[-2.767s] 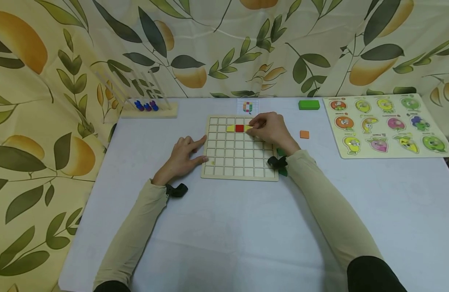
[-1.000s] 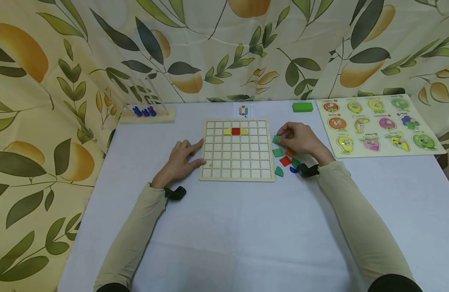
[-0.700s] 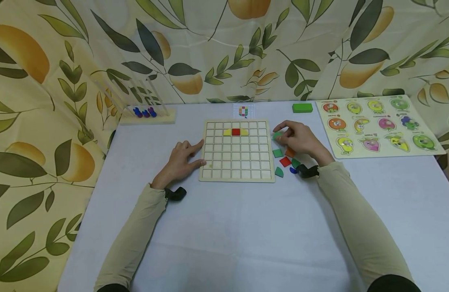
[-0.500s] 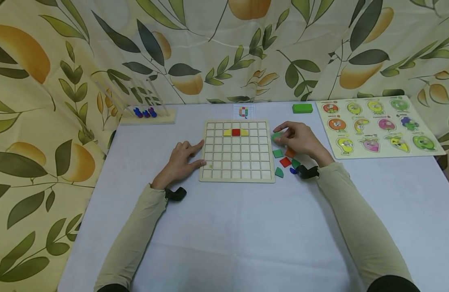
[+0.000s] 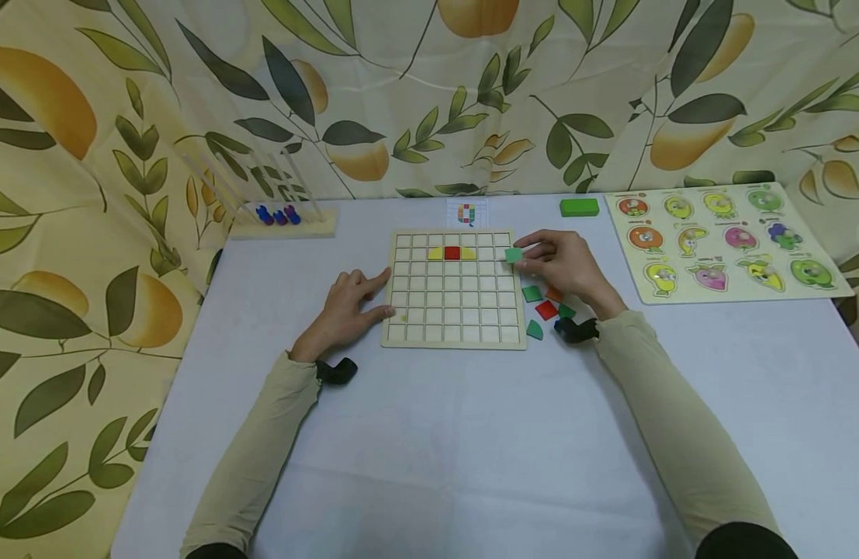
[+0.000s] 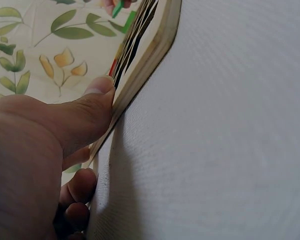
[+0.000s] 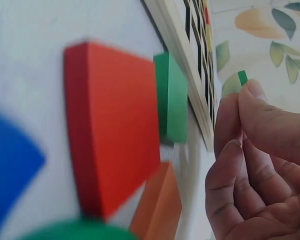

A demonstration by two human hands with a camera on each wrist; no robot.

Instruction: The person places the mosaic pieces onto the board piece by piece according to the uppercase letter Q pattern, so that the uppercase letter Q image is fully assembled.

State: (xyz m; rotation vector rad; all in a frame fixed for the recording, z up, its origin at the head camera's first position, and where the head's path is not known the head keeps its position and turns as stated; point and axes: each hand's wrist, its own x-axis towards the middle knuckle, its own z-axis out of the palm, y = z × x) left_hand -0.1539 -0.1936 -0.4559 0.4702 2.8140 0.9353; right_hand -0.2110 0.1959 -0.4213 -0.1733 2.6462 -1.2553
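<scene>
A wooden grid board [image 5: 450, 299] lies on the table, with a red square tile [image 5: 452, 253] between two yellow tiles [image 5: 435, 253] in its upper part. My right hand [image 5: 562, 260] pinches a green square tile [image 5: 514, 255] between thumb and fingers, above the board's right edge; in the right wrist view only the tile's narrow end [image 7: 243, 76] shows past the fingertips. On the other side, my left hand [image 5: 344, 307] touches the board's left edge with thumb and forefinger spread apart. The left wrist view shows the thumb [image 6: 92, 107] against that edge.
Right of the board lie loose tiles: a green square [image 5: 532, 294], a red one [image 5: 547, 310], an orange one [image 5: 555, 294] and a green quarter-round [image 5: 535, 329]. Behind are a pattern card [image 5: 479, 213], a green block [image 5: 579, 208], a peg stand [image 5: 289, 227] and a fruit-picture board [image 5: 739, 289].
My right hand left the yellow tile on the board, went right to the loose tiles, took a green square tile and carried it left over the board's edge. My left hand stays at the board.
</scene>
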